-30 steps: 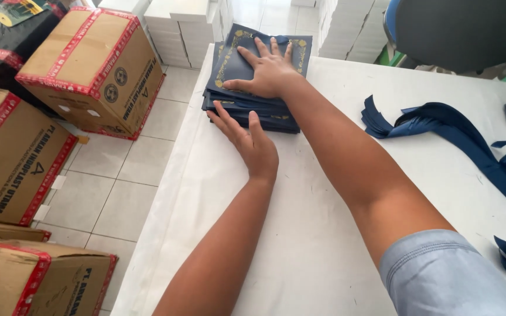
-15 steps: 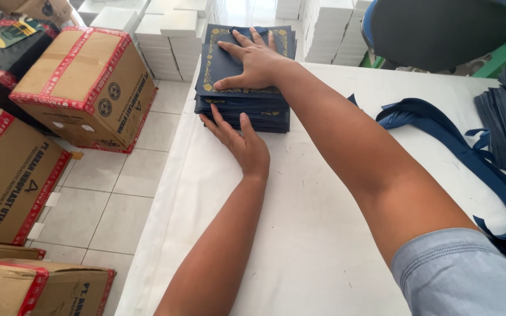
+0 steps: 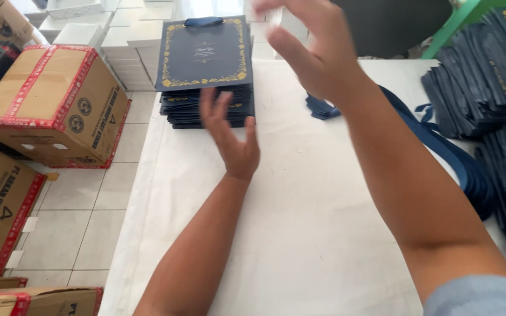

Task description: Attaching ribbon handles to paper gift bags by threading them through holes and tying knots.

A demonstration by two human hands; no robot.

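A stack of flat navy paper bags with gold borders (image 3: 205, 70) lies at the far left of the white table (image 3: 300, 234). My left hand (image 3: 229, 137) hovers open just in front of the stack's near edge, fingers apart, holding nothing. My right hand (image 3: 311, 50) is lifted above the table to the right of the stack, open, blurred and empty.
More navy bags are piled at the right edge (image 3: 487, 76), with navy ribbon handles (image 3: 440, 146) trailing across the table. Taped cardboard boxes (image 3: 54, 102) stand on the tiled floor to the left. White boxes (image 3: 124, 41) are stacked behind, and a dark chair (image 3: 393, 26) sits beyond the table.
My right hand has lifted off the top of the stack and swung up to the right. My left hand has drawn back slightly from the stack's front edge.
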